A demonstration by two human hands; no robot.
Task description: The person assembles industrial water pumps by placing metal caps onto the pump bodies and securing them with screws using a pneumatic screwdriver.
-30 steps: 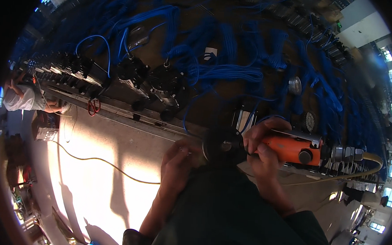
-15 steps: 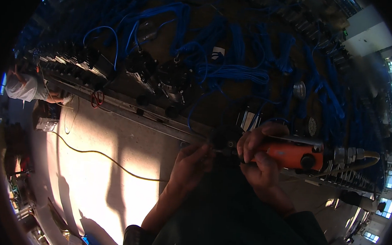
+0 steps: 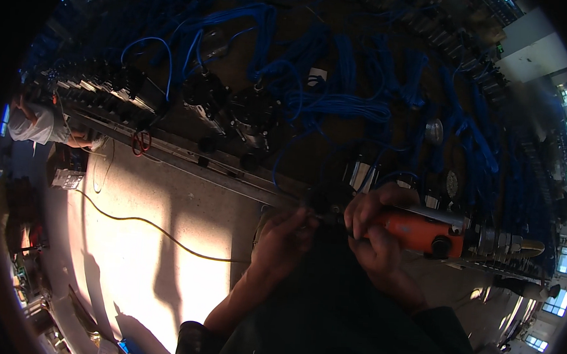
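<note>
My right hand point(image 3: 382, 246) is wrapped round an orange pneumatic screwdriver point(image 3: 415, 232), held level with its tip toward the left and a hose point(image 3: 531, 245) at its back end. My left hand point(image 3: 285, 240) is pinched closed at the tool's front end, fingertips together. Whatever lies between those fingers is too small and dark to make out. Just beyond both hands sits a dark part point(image 3: 329, 195) at the bench edge, its shape lost in shadow. A shiny metal-bodied piece point(image 3: 359, 173) stands behind my right hand.
Blue cable coils point(image 3: 345, 108) cover much of the bench, with black-and-silver pump-like units point(image 3: 204, 96) among them. Red-handled scissors point(image 3: 141, 142) lie by the bench rail point(image 3: 219, 183). A yellowish hose point(image 3: 158, 235) crosses the sunlit floor. Another person point(image 3: 36, 122) is at the far left.
The screwdriver's back end has dipped slightly, and its hose has shifted lower. My left hand has moved slightly right, still pinched at the tip.
</note>
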